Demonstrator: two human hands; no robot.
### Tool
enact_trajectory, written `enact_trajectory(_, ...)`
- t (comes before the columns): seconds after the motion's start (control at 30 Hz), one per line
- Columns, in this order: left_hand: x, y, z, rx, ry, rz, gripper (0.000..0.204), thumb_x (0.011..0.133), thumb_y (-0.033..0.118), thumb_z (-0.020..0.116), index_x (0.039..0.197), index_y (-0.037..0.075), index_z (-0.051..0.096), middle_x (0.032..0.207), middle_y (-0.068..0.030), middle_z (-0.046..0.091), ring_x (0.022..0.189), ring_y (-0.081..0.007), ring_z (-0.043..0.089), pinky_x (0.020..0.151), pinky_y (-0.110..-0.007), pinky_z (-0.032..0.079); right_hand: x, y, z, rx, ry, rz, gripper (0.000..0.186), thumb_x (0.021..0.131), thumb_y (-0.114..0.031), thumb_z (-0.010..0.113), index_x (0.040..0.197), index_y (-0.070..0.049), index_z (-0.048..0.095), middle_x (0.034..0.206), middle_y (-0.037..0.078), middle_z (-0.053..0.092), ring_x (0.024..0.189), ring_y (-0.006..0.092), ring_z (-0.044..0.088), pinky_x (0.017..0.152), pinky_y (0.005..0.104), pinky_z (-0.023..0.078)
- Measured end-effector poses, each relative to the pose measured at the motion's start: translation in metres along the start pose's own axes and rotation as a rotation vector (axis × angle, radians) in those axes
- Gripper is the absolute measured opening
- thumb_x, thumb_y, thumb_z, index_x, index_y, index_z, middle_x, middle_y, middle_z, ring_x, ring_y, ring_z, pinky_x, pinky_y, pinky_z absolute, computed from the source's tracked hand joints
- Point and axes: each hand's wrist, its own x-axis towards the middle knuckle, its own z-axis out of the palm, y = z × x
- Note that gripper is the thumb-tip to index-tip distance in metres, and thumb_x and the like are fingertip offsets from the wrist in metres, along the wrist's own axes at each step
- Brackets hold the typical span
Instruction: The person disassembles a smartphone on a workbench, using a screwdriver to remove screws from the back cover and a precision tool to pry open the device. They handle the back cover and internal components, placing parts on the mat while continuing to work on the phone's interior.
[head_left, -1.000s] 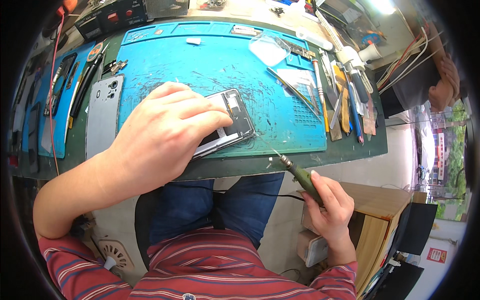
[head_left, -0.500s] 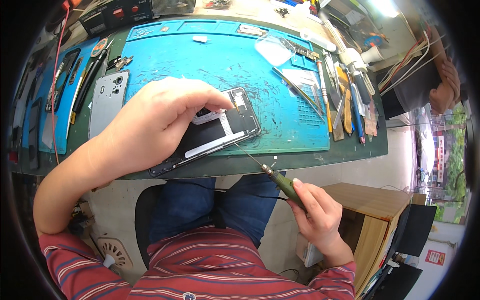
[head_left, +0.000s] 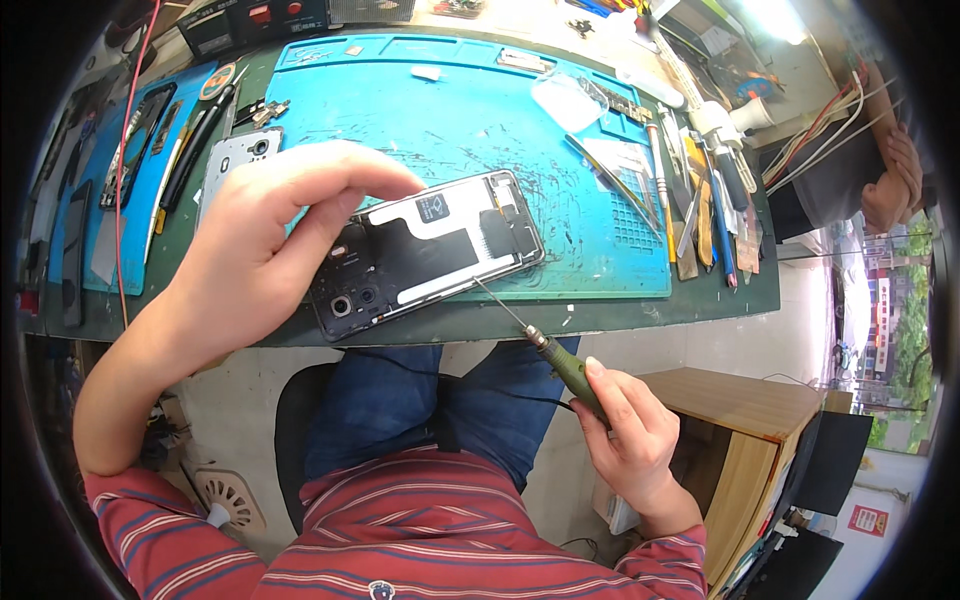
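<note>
An opened smartphone point(head_left: 425, 262) lies tilted over the front edge of the blue mat, its black and white insides facing up. My left hand point(head_left: 275, 235) grips the phone around its left part, fingers at the far edge; the fingertips are partly hidden behind it. My right hand point(head_left: 630, 430) holds a green corded rotary tool point(head_left: 575, 380) between thumb and fingers. From its metal chuck a long thin shaft runs up to the phone's near edge, where the tip touches or nearly touches the frame. A grey phone back plate point(head_left: 245, 150) is partly covered by my left hand.
The blue work mat point(head_left: 400, 115) covers the bench. Tweezers point(head_left: 612, 180), a clear plastic piece point(head_left: 570, 103) and several hand tools point(head_left: 700, 200) lie at right. Phone parts point(head_left: 140, 145) sit at left, beside a red cable point(head_left: 125, 190). A wooden cabinet point(head_left: 735, 400) stands lower right; another person's arms point(head_left: 890, 165) show at far right.
The phone has shifted slightly right and turned its inside more toward me, showing its cameras and white panel. My left hand has drawn back left along it. The right hand barely moved.
</note>
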Motion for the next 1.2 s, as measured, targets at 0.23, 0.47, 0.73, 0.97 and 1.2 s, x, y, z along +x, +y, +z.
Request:
enact_trajectory(0.23, -0.019, -0.003, -0.013, 0.018, 0.052, -0.047, 0.029, 0.108, -0.006, 0.053, 0.127, -0.003, 0.074, 0.125, -0.0149, 0.077, 0.122, -0.0265, 0.073, 0.108, -0.037, 0.054, 0.000, -0.005, 0.000, -0.020, -0.014, -0.017, 0.064, 0.074, 0.007, 0.089, 0.135, -0.004, 0.075, 0.105, 0.011, 0.075, 0.079, 0.0260, 0.074, 0.066, 0.0348, 0.059)
enact_trajectory(0.47, -0.037, -0.006, -0.015, 0.054, 0.123, -0.003, 0.029, 0.103, -0.010, 0.057, 0.125, -0.002, 0.075, 0.120, -0.0156, 0.078, 0.113, -0.0285, 0.075, 0.100, -0.036, 0.056, -0.001, -0.007, 0.001, -0.045, -0.002, 0.004, 0.065, 0.075, 0.006, 0.089, 0.137, -0.004, 0.074, 0.105, 0.012, 0.075, 0.080, 0.0271, 0.074, 0.067, 0.0349, 0.059)
enact_trajectory(0.73, -0.044, -0.007, -0.019, 0.025, 0.095, -0.058, 0.028, 0.105, -0.007, 0.056, 0.127, -0.002, 0.074, 0.128, -0.0154, 0.077, 0.125, -0.0295, 0.072, 0.109, -0.040, 0.053, 0.006, -0.015, -0.008, -0.089, -0.032, -0.015, 0.064, 0.075, 0.006, 0.089, 0.137, -0.003, 0.074, 0.105, 0.012, 0.075, 0.080, 0.0271, 0.074, 0.067, 0.0351, 0.059)
enact_trajectory(0.97, -0.048, -0.009, -0.020, 0.020, 0.091, -0.047, 0.028, 0.104, -0.006, 0.058, 0.127, -0.001, 0.074, 0.128, -0.0153, 0.077, 0.125, -0.0296, 0.071, 0.111, -0.041, 0.052, 0.006, -0.018, -0.006, -0.084, -0.006, 0.004, 0.064, 0.076, 0.007, 0.088, 0.137, -0.003, 0.074, 0.105, 0.013, 0.075, 0.081, 0.0273, 0.074, 0.068, 0.0355, 0.059)
enact_trajectory(1.2, -0.049, -0.010, -0.015, 0.174, 0.062, 0.046, 0.030, 0.094, -0.006, 0.070, 0.123, 0.002, 0.075, 0.124, -0.0128, 0.077, 0.121, -0.0345, 0.070, 0.114, -0.047, 0.049, 0.005, -0.020, -0.006, -0.059, -0.041, -0.012, 0.063, 0.076, 0.007, 0.088, 0.137, -0.003, 0.074, 0.104, 0.013, 0.075, 0.079, 0.0275, 0.074, 0.067, 0.0355, 0.059)
